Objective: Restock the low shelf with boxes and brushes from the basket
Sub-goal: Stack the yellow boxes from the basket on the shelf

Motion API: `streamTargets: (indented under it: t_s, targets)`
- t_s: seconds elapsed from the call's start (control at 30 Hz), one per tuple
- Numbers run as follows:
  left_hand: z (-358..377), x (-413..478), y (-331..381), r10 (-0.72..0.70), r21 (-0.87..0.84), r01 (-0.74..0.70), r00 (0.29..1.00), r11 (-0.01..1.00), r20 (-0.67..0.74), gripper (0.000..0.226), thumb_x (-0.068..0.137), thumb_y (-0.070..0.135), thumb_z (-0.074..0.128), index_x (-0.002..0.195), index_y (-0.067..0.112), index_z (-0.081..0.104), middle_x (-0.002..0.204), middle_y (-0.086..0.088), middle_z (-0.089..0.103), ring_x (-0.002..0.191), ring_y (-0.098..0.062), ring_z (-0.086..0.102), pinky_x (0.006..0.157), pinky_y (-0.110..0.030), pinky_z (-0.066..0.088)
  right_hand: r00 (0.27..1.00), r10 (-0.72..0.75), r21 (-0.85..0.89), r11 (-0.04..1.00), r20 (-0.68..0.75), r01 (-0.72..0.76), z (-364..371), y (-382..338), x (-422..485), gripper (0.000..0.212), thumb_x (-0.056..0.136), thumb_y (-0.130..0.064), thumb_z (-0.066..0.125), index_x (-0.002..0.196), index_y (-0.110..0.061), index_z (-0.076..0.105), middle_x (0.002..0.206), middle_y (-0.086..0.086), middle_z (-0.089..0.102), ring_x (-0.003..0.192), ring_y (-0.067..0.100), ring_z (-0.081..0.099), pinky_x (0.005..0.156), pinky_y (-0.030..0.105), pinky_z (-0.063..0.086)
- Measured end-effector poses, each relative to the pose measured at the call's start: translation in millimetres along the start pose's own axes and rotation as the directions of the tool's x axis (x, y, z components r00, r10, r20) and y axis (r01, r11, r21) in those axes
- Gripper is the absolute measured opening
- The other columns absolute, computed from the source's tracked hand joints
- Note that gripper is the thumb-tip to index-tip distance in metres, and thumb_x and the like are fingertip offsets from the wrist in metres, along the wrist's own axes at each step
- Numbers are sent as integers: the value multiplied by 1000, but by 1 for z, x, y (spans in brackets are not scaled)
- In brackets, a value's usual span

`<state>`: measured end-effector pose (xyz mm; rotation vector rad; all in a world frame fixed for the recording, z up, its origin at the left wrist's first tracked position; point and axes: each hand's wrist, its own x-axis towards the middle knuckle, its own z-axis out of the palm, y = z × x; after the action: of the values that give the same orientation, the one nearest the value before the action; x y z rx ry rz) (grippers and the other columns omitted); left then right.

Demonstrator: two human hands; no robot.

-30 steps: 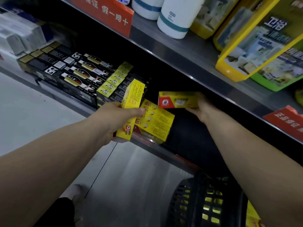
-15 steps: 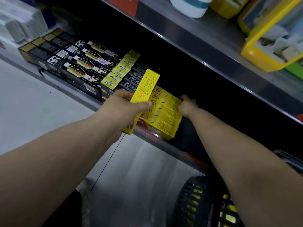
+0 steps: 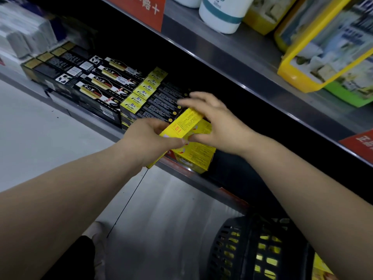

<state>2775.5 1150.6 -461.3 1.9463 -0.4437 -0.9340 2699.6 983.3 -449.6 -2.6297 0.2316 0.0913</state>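
Left hand (image 3: 149, 138) grips 1 yellow box (image 3: 185, 124) by its near end, above the low shelf (image 3: 205, 185) edge; right hand (image 3: 218, 122) lies over its far end, grip too blurred to tell; basket (image 3: 242, 249) below the low shelf

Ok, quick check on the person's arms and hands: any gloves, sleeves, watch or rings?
No gloves on the left hand or right hand. The left forearm and right forearm are bare to the frame edge: no sleeves, watch or wristband. No rings show, though the right hand's fingers are motion-blurred.
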Motion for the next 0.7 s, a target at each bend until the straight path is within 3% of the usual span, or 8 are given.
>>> streamTargets:
  t_s: [0.07,0.13,0.23,0.3,0.43,0.57,0.7]
  targets:
    - [1,-1,-1,88,101,-93,995,991,53,31,72,33,78,101,27,69,84,9,68,73,-7,61,55,-17,45,998,-61,-90,994,-18,59,0,-8,-10,50,73,-27,77,119,-25,60,130,-2,49,121,15,40,101,25,30]
    - [1,1,-3,160,236,-179,982,955,101,50,70,35,79,117,27,62,100,6,67,84,-8,62,64,-18,49,999,-38,-152,987,30,42,-1,-5,-18,41,75,-31,75,112,-22,62,110,-7,57,106,14,48,90,28,37]
    - [-3,4,-7,156,355,-178,984,918,92,85,68,38,81,140,29,38,131,-3,51,114,-21,53,93,-33,47,990,110,-207,974,87,-90,-1,13,-28,37,81,-36,68,112,-21,53,92,-11,51,89,13,52,68,28,38]
    - [-4,5,-9,129,357,-154,987,921,93,87,71,36,79,143,30,30,136,-5,46,119,-24,49,91,-31,41,965,247,-262,940,87,-217,-3,32,-31,39,86,-39,62,117,-21,44,91,-5,53,78,15,53,60,28,37]
    - [-1,7,-12,125,387,-166,984,907,129,67,79,34,71,137,28,38,132,-4,48,111,-18,50,83,-23,37,915,403,-428,830,19,-357,-1,73,-21,45,93,-28,53,132,-20,32,116,12,53,97,30,53,71,34,41]
    - [4,8,-9,129,379,-182,979,907,160,51,83,32,67,129,27,46,129,-2,50,102,-16,53,80,-23,41,791,606,-490,665,-86,-563,9,103,3,59,91,-9,45,142,-17,17,139,16,36,124,37,40,94,44,39]
    - [9,10,-5,121,406,-191,974,893,191,48,83,32,67,127,27,48,135,-3,47,112,-20,54,90,-30,47,716,683,-334,647,-147,-685,24,133,26,57,91,-10,37,143,-22,16,145,16,30,128,37,37,101,45,36]
